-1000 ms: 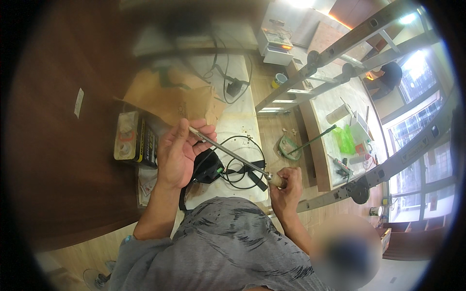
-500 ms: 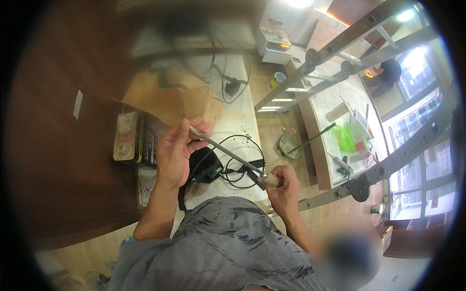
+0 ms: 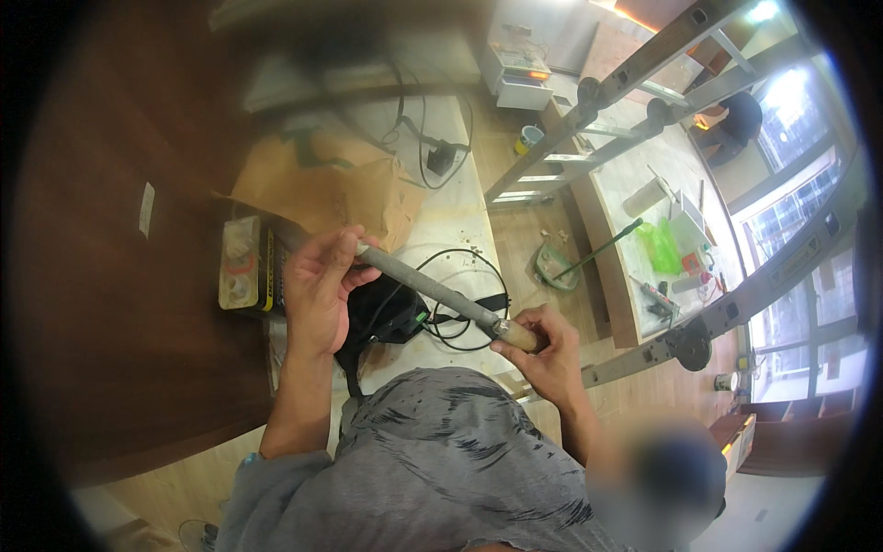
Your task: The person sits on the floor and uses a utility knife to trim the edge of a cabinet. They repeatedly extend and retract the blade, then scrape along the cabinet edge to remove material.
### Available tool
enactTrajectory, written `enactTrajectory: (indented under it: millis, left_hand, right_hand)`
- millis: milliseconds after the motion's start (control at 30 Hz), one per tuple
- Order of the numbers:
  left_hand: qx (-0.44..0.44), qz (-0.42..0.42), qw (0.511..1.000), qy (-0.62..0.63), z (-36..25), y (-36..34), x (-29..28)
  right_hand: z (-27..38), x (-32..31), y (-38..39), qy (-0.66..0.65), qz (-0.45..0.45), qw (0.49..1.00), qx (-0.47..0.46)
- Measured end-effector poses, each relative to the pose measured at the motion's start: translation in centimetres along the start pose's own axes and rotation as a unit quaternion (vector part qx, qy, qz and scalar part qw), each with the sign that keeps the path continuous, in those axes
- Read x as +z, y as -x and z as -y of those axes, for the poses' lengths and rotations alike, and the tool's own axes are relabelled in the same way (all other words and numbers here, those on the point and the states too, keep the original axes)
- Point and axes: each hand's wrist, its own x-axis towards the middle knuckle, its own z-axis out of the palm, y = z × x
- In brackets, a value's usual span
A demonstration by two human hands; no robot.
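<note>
A grey metal file (image 3: 430, 289) with a pale wooden handle (image 3: 521, 337) slants across in front of me, its broad rough face showing. My right hand (image 3: 548, 353) is closed round the handle at the lower right. At the upper left, my left hand (image 3: 324, 281) pinches the tip of the file between thumb and fingers. Behind the file, a black bag-like thing (image 3: 379, 311) with a strap and a looped black cable (image 3: 501, 267) rest on the pale worktop (image 3: 451, 216). The file partly covers them.
A brown paper bag (image 3: 322, 184) and a rectangular tin (image 3: 243, 267) sit left, beside a dark wooden panel (image 3: 138, 304). An aluminium ladder (image 3: 607, 147) rises at right. Beyond stand a dustpan (image 3: 556, 265), a bench (image 3: 602, 276) with tools and a green plastic bag (image 3: 660, 247), and another person (image 3: 731, 127).
The file has turned about its length, from its narrow edge to its broad face. Both hands keep their grip, and the right hand has shifted slightly.
</note>
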Motion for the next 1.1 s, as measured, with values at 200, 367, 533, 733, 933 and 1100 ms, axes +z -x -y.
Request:
enactTrajectory:
  millis: [200, 367, 533, 733, 933, 1100]
  left_hand:
    - [0.003, -0.001, 1.0, 0.005, 0.1, -0.1, -0.1]
    - [-0.001, -0.003, 1.0, 0.008, 0.2, 0.0, -0.2]
    - [0.002, 0.002, 1.0, 0.009, 0.2, 0.0, -0.4]
    - [0.001, 0.013, 1.0, 0.008, 0.4, 0.0, -0.7]
    - [-0.012, 0.011, 1.0, -0.007, 0.5, 0.3, -0.7]
    - [0.035, 0.019, 0.997, -0.066, 0.9, 1.1, 0.5]
  right_hand:
    - [0.5, -0.2, -0.1, 0.031, -0.016, 0.999, -0.024]
    - [1.1, -0.5, -0.3, 0.068, -0.03, 0.997, -0.032]
    - [1.6, -0.5, -0.3, 0.083, -0.044, 0.995, -0.036]
    - [1.7, -0.6, -0.3, 0.095, -0.051, 0.993, -0.048]
    - [1.3, -0.8, -0.3, 0.119, -0.079, 0.986, -0.09]
    - [1.9, -0.7, -0.3, 0.161, -0.135, 0.972, -0.109]
